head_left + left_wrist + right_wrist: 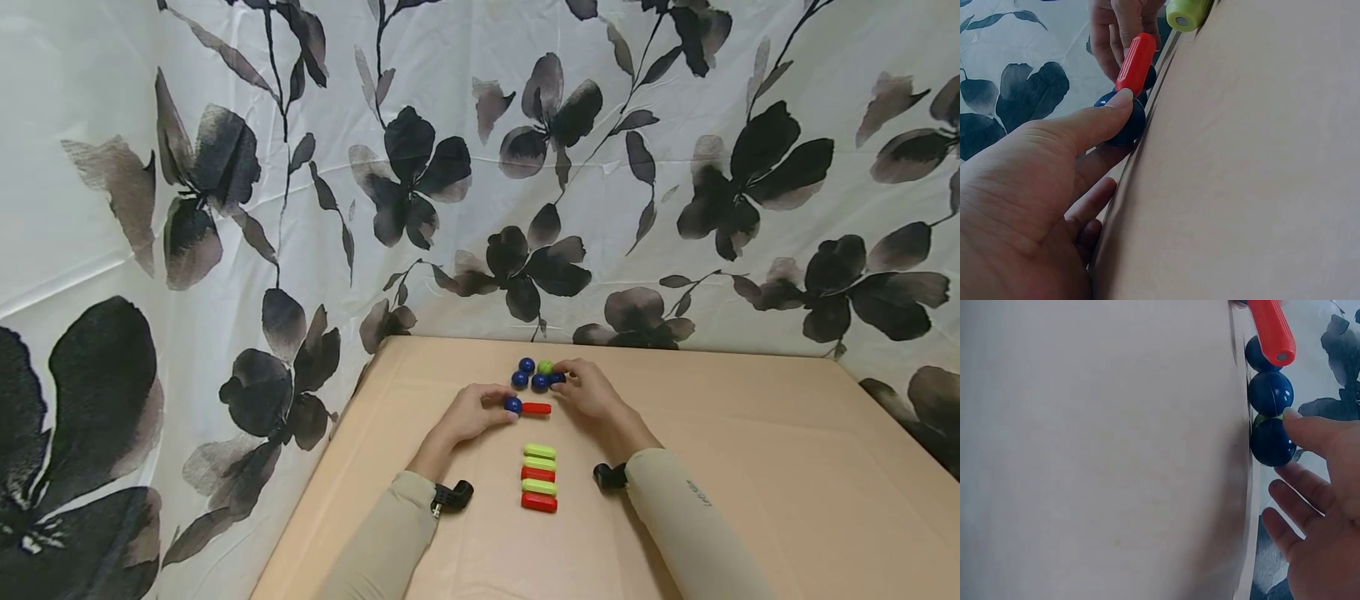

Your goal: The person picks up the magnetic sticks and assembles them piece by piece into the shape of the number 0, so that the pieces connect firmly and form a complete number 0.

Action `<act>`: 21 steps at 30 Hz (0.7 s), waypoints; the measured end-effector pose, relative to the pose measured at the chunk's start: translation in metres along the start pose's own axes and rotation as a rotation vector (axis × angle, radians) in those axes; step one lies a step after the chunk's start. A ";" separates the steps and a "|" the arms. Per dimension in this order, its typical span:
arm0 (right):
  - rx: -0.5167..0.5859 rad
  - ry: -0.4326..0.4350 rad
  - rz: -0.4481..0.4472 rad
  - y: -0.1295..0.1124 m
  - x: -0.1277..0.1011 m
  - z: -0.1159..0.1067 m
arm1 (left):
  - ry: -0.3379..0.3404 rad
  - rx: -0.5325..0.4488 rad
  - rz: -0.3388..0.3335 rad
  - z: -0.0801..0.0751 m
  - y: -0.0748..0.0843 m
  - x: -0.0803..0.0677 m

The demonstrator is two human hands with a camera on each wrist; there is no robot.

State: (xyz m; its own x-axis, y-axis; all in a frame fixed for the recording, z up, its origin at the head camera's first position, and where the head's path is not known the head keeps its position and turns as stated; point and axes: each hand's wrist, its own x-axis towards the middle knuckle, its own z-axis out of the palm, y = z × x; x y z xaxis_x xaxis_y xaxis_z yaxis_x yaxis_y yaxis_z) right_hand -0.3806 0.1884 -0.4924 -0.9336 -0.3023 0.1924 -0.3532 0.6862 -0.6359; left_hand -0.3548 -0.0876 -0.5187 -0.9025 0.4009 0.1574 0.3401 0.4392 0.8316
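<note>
In the head view my left hand [471, 413] pinches a blue ball [513, 405] between thumb and fingers. A short red rod [536, 408] extends from that ball toward the right, its end against the ball; the left wrist view shows grooves along the rod [1136, 62]. My right hand [592, 390] is farther back, beside a cluster of balls. Its thumb and index finger pinch the rightmost blue ball [1274, 444], while the other fingers extend loosely below it. Close beside that ball are a green ball [545, 367] and another blue ball [540, 383].
Two more blue balls, including the rear one [527, 365], complete the cluster's left side. Nearer me, a column of green rods [539, 451] and red rods [538, 502] lies on the tan table [750, 467]. A floral cloth [465, 167] hangs behind the table's far edge.
</note>
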 end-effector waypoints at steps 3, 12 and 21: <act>-0.016 0.008 0.007 -0.001 0.000 0.000 | 0.003 0.009 0.002 0.000 -0.001 0.000; -0.053 -0.059 0.057 0.004 -0.007 -0.004 | 0.001 0.013 0.001 0.000 -0.001 0.001; 0.033 -0.109 0.067 -0.002 -0.022 -0.009 | 0.001 0.005 0.010 0.000 0.000 0.002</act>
State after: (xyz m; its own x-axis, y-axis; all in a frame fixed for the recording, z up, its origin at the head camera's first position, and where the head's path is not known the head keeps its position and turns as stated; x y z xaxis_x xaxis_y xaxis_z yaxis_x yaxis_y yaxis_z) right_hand -0.3596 0.1997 -0.4887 -0.9422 -0.3280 0.0677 -0.2868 0.6857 -0.6690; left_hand -0.3566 -0.0871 -0.5187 -0.8994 0.4044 0.1662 0.3503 0.4391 0.8274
